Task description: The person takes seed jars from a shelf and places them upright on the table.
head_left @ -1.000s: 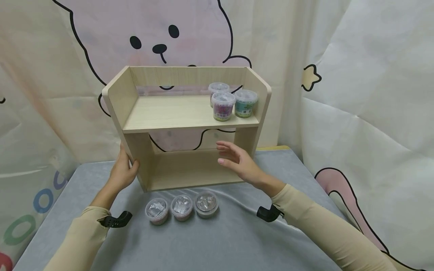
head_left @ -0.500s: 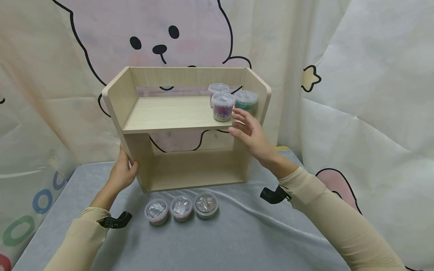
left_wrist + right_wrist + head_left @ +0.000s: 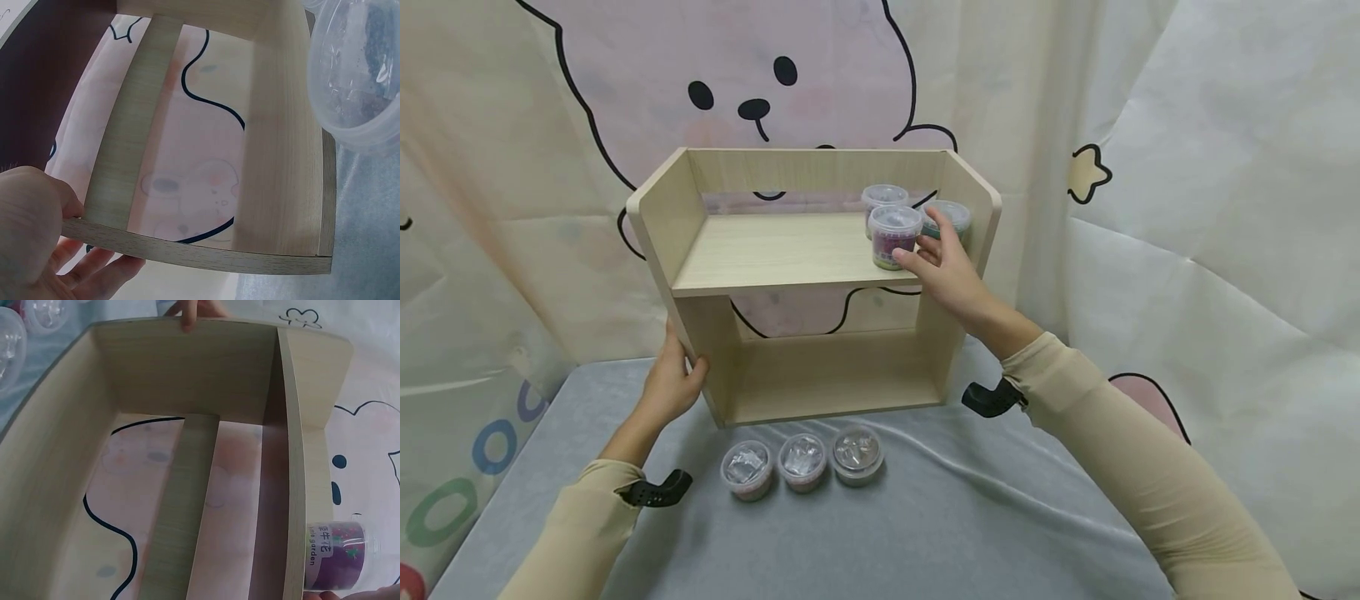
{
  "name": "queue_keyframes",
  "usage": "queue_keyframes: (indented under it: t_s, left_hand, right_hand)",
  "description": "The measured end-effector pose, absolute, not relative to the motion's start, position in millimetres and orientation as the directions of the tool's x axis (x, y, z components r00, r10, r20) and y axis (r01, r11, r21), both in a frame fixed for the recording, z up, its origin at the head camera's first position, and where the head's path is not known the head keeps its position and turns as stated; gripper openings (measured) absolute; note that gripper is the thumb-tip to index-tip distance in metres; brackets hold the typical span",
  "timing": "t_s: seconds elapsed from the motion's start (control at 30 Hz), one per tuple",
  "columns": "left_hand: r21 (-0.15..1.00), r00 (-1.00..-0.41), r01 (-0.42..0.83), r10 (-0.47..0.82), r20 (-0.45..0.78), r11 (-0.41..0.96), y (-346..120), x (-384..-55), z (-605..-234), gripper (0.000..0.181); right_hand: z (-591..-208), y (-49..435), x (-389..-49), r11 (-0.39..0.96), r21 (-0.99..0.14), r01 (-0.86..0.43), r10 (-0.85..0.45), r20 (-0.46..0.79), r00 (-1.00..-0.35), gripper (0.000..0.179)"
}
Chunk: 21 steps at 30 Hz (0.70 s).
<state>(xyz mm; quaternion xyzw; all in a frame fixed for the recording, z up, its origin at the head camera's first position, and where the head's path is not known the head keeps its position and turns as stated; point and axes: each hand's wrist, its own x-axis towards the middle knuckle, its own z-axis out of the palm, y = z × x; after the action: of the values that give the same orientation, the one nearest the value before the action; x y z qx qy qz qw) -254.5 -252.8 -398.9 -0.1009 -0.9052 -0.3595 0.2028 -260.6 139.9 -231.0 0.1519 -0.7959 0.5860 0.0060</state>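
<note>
My left hand point(image 3: 672, 377) holds the left side panel of a light wooden two-tier shelf point(image 3: 752, 242), thumb and fingers on opposite faces of the board, as the left wrist view shows. On the upper tier's right end stand three lidded clear plastic tubs. In front is a purple-labelled tub point(image 3: 891, 237), with a green-labelled tub point(image 3: 951, 215) to its right and another tub point(image 3: 880, 197) behind. My right hand point(image 3: 951, 279) reaches in from the right, thumb at the purple-labelled tub's lower front and index finger over the green one's lid. It hides most of the green label.
Three more lidded tubs stand in a row on the grey-blue cloth before the shelf: left tub point(image 3: 747, 468), middle tub point(image 3: 802, 460) and right tub point(image 3: 857, 454). A printed curtain point(image 3: 1000, 75) hangs behind the table point(image 3: 925, 533).
My right hand has risen from in front of the lower tier to the tubs on the upper tier. The left hand, the shelf and the tubs stay in place.
</note>
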Motion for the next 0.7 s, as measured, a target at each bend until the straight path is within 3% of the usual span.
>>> queue_keyframes:
  t_s: [0.13,0.43,0.7]
  left_hand:
    - [0.607,-0.898,0.325,0.036,0.438,0.725,-252.7,-254.5,-398.3,0.081]
    - [0.610,-0.899,0.333,0.047,0.436,0.719,-253.1,-255.8,-399.2,0.081]
    - [0.606,-0.889,0.348,0.046,0.456,0.715,-252.8,-258.5,-403.3,0.081]
  right_hand:
    - [-227.3,135.3,-268.3,0.220,-0.949,-0.226,-0.251,0.168,-0.953,0.088]
    - [-223.6,129.0,-278.1,0.321,-0.928,-0.189,-0.224,0.119,-0.967,0.087]
    - [-221.3,127.0,-289.8,0.333,-0.924,-0.191,-0.233,0.116,-0.966,0.077]
